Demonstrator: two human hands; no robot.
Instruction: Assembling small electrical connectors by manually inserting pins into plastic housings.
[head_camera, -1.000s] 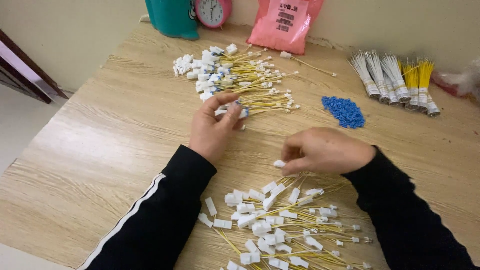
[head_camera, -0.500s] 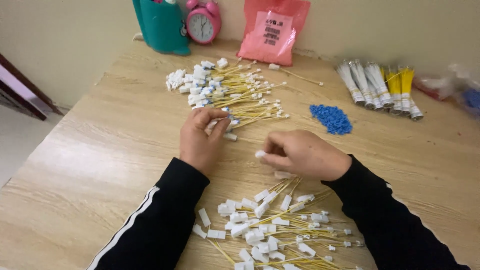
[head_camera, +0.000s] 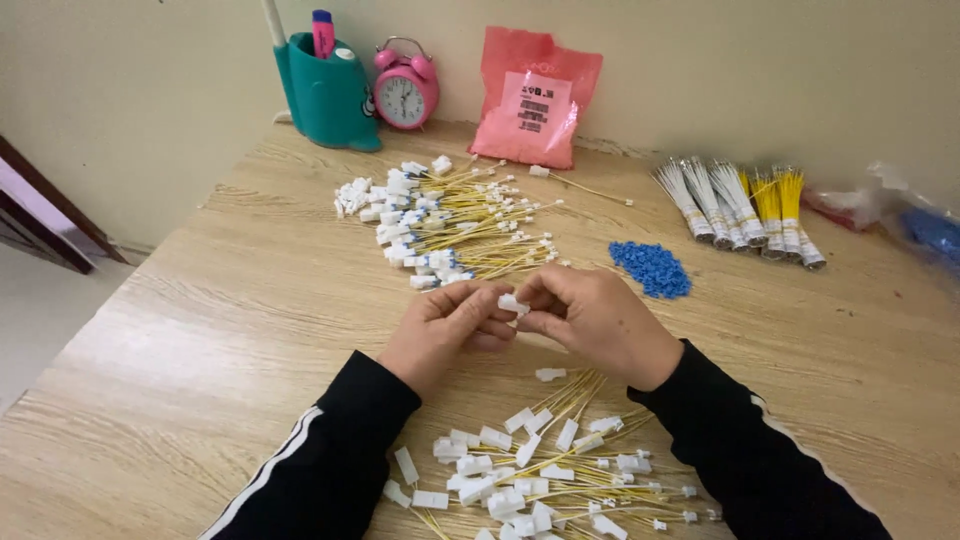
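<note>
Wood-grain counter set against a pale wall; a teal holder, pink alarm clock and pink pouch are lined up at the far edge. A small white connector is held over mid-counter, pinched between the left hand and the right hand, both grips closed on it with fingertips meeting. At the far centre a sorted pile of yellow leads with white ends is laid out, judged finished. At the near edge a loose heap of white housings and yellow wires lies, judged unfinished. Blue pieces and bundled wires are stocked far right. Progress is judged roughly midway, with plenty left.
</note>
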